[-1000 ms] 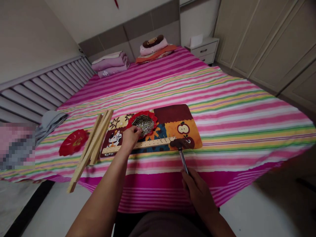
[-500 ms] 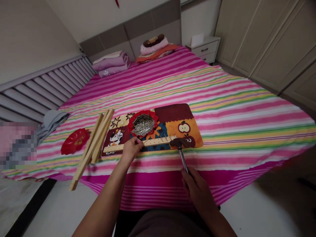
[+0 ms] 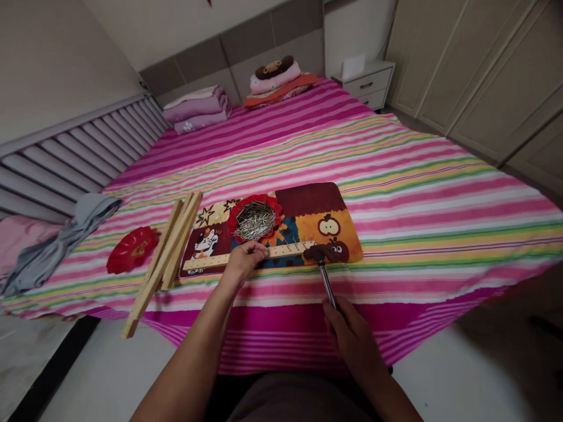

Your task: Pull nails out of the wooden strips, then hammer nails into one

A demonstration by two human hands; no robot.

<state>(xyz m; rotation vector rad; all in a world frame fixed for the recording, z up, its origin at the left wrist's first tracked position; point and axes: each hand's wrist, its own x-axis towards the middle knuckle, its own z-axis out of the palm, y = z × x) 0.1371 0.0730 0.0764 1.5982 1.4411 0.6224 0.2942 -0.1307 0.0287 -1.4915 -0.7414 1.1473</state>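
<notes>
A wooden strip point(image 3: 206, 262) dotted with small holes or marks lies across a patterned mat point(image 3: 308, 199). Several nails point(image 3: 295, 245) stick up from its right part. My left hand point(image 3: 243, 262) rests over the strip's middle, thumb and fingers pinched together; whatever is between them is too small to make out. In my right hand point(image 3: 352, 331) is a hammer point(image 3: 326, 280), gripped by its handle, with its dark head low by the strip's right end. Just behind the strip, a red scalloped dish point(image 3: 231, 220) holds a heap of loose nails point(image 3: 257, 221).
Several wooden strips point(image 3: 169, 255) lie stacked at the left, jutting past the bed's front edge. Beside them sits a red lid or dish point(image 3: 132, 250). Grey clothing point(image 3: 83, 225) lies by the bed rail point(image 3: 101, 135). Folded bedding point(image 3: 197, 109) is at the headboard.
My left hand has slid a little to the right along the strip, still pinched. The right hand and the hammer have stayed almost in place.
</notes>
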